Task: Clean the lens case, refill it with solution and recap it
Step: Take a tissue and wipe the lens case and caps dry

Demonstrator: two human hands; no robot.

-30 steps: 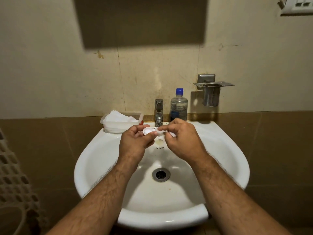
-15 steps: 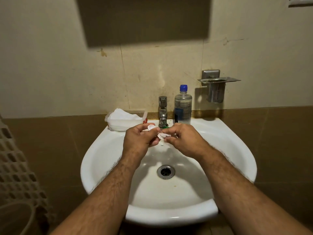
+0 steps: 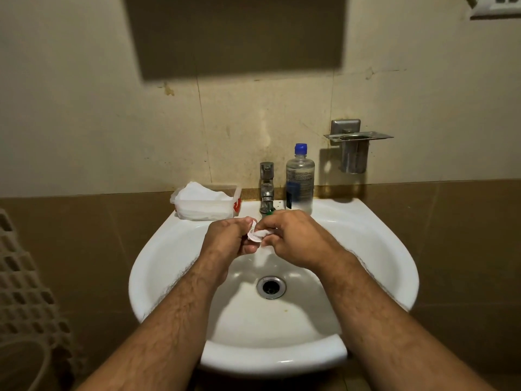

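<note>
A small white lens case (image 3: pixel 253 236) is held over the sink between both hands, just below the tap. My left hand (image 3: pixel 228 241) grips its left end with thumb and fingers. My right hand (image 3: pixel 299 237) pinches a crumpled white piece of tissue (image 3: pixel 265 231) against the case's right part, which hides that side. A clear solution bottle (image 3: pixel 300 179) with a blue cap stands upright on the sink's back ledge, right of the tap. A small green object (image 3: pixel 269 212), perhaps a cap, lies at the tap's foot, partly hidden.
The white sink (image 3: pixel 390 251) has a metal drain (image 3: pixel 270 287) at its bottom and a metal tap (image 3: pixel 266 187) at the back. A clear box of tissues (image 3: pixel 205 205) sits on the left ledge. A metal wall holder (image 3: pixel 355 149) hangs at right; a lattice crate (image 3: pixel 26 280) stands at left.
Both hands have shifted slightly lower over the basin while staying together on the case. The right fingers have worked the tissue over the case, which has turned a little.
</note>
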